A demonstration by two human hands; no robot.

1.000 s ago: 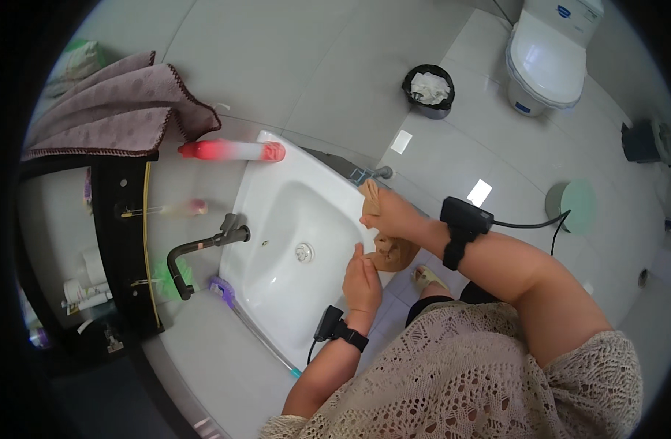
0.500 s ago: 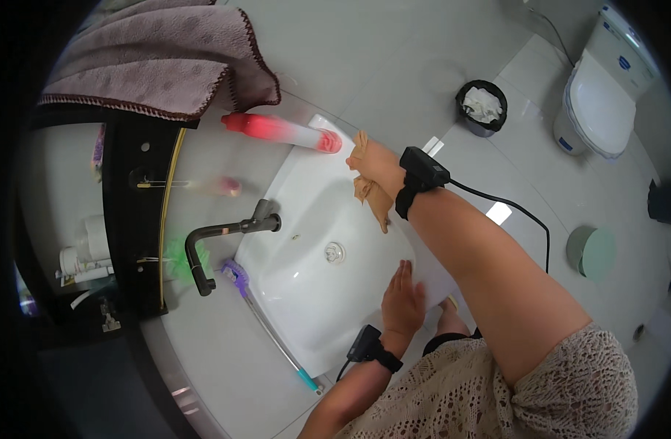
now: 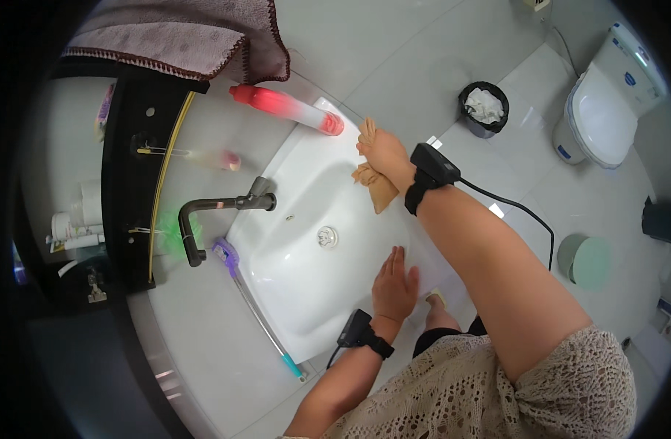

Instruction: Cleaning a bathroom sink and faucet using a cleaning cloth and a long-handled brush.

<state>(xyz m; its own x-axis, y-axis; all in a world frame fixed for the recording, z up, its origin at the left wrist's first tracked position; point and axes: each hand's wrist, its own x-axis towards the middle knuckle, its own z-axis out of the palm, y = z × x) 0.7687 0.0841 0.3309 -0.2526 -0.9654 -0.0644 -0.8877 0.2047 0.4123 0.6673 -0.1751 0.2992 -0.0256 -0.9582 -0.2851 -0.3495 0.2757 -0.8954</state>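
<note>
My right hand [image 3: 386, 156] is closed around a crumpled tan cloth [image 3: 380, 194] at the right rim of the white washbasin [image 3: 306, 285]. Part of the cloth sticks out above the fingers, and a flap hangs below onto the basin. My left hand [image 3: 395, 291] rests on the near right rim, its fingers stretched out and holding nothing. Both wrists carry black strapped-on devices. A red and white bottle [image 3: 288, 107] stands on the basin's far corner. The dark tap [image 3: 222, 206] reaches out on the left, and a round drain [image 3: 326, 237] lies in the bowl.
A purple-headed brush [image 3: 251, 300] with a teal handle end lies along the basin's left edge. A brown towel [image 3: 174, 44] hangs at the upper left beside a dark shelf [image 3: 130, 197]. On the floor to the right are a lined bin [image 3: 485, 110], a toilet [image 3: 602, 110] and a green round container [image 3: 588, 261].
My right hand, still gripping the cloth, has shifted slightly outward along the right rim. My left hand keeps its place on the basin. The whole view has moved a little.
</note>
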